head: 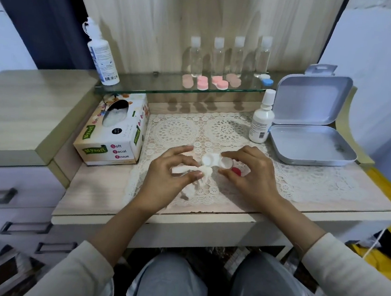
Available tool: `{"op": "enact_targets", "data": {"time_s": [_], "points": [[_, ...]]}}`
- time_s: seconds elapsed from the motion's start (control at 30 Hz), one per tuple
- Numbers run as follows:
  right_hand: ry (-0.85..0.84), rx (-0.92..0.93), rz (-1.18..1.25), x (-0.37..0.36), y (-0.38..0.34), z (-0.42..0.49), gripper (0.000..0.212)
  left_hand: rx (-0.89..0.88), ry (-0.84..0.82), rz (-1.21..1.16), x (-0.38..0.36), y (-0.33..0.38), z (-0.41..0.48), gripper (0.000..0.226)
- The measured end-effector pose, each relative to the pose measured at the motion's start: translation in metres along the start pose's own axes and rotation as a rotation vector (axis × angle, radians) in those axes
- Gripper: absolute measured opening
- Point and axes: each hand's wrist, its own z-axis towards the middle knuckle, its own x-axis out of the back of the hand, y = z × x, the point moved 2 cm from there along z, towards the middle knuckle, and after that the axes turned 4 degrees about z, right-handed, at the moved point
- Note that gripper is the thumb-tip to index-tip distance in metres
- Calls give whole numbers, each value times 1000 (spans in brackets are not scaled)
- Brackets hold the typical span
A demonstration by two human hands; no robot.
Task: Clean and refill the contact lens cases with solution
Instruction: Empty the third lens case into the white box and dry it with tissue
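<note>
A white contact lens case [214, 161] with both wells uncapped lies over the lace mat [224, 131] in the middle of the table. My right hand [247, 174] pinches its right end, and a red cap [237, 171] shows under those fingers. My left hand [170, 176] pinches a crumpled white tissue [193, 171] whose tip touches the case's left well. A large solution bottle [102, 54] stands on the glass shelf [147, 88] at the left. A small white bottle [262, 117] stands at the mat's right.
Several pink, tan and blue lens cases [216, 81] lie on the shelf before several clear bottles [217, 57]. A tissue box [116, 132] sits left of the mat. An open grey tin [310, 135] stands at the right. Drawers [5, 198] flank the table's left side.
</note>
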Motion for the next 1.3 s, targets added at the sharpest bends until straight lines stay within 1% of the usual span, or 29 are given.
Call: {"op": "enact_targets", "data": {"time_s": [0.07,0.13,0.23,0.3,0.4,0.5,0.57,0.63,0.73,0.83,0.93,1.0,1.13,1.23,1.3], "points": [[1,55,-11,0,-8,1,27,85,-31,-117,-2,0,4,13],[-2,72,-9,-2,-14,1,23,147,-68,-229,-5,3,6,13],[-27,55,43,-3,-18,0,20,158,-63,-225,-8,7,7,12],[-59,27,115,-1,-20,-2,27,167,-46,-220,-7,5,5,12],[-112,-82,253,1,-23,-6,34,191,-40,-215,-7,2,2,13],[-93,-166,297,-2,-25,-7,28,191,-43,-205,-9,1,1,18],[-72,-198,327,-3,-25,-5,14,205,-52,-207,-9,1,1,20],[-68,-204,322,-1,-24,-3,8,236,-49,-234,-7,0,0,24],[-58,-196,280,8,-20,-3,12,253,-16,-279,-3,-2,2,32],[-44,-202,257,21,-10,-1,18,265,39,-313,2,-2,3,28],[-42,-215,218,32,-1,2,20,238,20,-298,3,0,4,24],[-29,-220,183,37,3,4,23,222,14,-319,0,0,4,28],[-10,-164,39,46,1,9,25,246,30,-356,-9,-4,6,47],[24,-50,-48,41,-7,11,25,262,14,-355,-16,-8,4,38],[28,61,-34,30,-11,9,23,261,-15,-343,-21,-10,1,35]]}}
